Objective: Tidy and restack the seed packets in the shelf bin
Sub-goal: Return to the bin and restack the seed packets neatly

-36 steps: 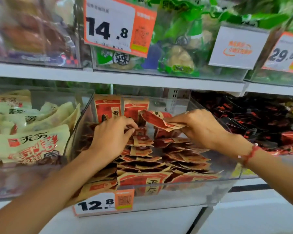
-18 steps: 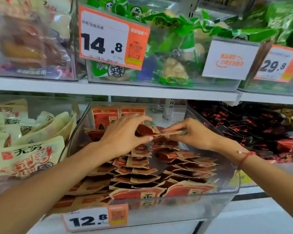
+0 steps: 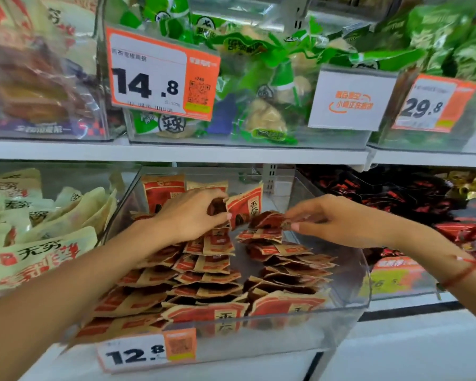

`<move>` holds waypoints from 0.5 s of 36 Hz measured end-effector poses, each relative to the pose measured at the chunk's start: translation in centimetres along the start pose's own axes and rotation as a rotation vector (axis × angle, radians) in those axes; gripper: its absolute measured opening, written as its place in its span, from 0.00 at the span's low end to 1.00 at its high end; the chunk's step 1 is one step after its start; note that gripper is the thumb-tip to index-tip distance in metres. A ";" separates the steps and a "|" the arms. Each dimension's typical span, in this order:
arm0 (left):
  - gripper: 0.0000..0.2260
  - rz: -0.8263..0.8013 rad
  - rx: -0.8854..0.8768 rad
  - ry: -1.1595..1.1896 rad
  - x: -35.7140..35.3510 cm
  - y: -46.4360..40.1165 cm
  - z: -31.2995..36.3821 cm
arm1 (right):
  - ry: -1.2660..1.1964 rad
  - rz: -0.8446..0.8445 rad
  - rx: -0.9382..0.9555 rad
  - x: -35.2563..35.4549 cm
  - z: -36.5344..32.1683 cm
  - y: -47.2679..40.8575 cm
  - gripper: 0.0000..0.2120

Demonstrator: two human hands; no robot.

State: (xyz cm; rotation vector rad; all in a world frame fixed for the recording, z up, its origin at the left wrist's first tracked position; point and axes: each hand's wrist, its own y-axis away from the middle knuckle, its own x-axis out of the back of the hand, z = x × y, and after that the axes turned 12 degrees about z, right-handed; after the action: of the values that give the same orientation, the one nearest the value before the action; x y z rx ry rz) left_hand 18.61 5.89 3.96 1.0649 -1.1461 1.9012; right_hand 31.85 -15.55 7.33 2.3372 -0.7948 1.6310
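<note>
Gripping seed packets (image 3: 243, 209), bin tag (image 3: 146, 351) reading 12.8

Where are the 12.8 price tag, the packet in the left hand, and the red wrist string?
12.8 price tag (image 3: 146, 353): head view, on its digits.
Upright packet (image 3: 245, 206): head view, its red front.
Red wrist string (image 3: 463, 272): head view, across the right wrist.

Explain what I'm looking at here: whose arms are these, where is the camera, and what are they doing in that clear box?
No machine here: a person wears a camera on the head, looking down at their own two hands. The clear shelf bin holds red and tan seed packets in overlapping rows. The left hand has a grip on an upright packet at the back. The right hand pinches a smaller packet at the top of the right row. The price tag on the bin's front reads 12.8.
</note>
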 end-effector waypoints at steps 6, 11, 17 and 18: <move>0.15 0.142 0.039 0.064 5.0 7.7 0.8 | -0.032 0.237 0.033 0.3 -0.2 4.9 0.13; 0.15 0.514 -0.035 0.029 6.9 17.3 1.7 | -0.013 0.662 0.208 -2.8 -2.2 11.6 0.13; 0.25 0.341 -0.096 -0.253 2.3 23.0 1.6 | 0.255 0.703 0.395 -8.9 -4.1 14.6 0.21; 0.26 0.311 -0.091 -0.297 1.7 23.1 1.5 | 0.294 0.663 0.357 -9.7 -4.3 14.6 0.23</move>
State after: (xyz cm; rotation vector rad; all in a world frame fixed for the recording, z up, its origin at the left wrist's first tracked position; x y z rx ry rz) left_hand -1.15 -4.29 -2.62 1.2028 -1.6317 1.9412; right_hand 18.31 -22.82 -2.11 2.0629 -1.4069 2.4907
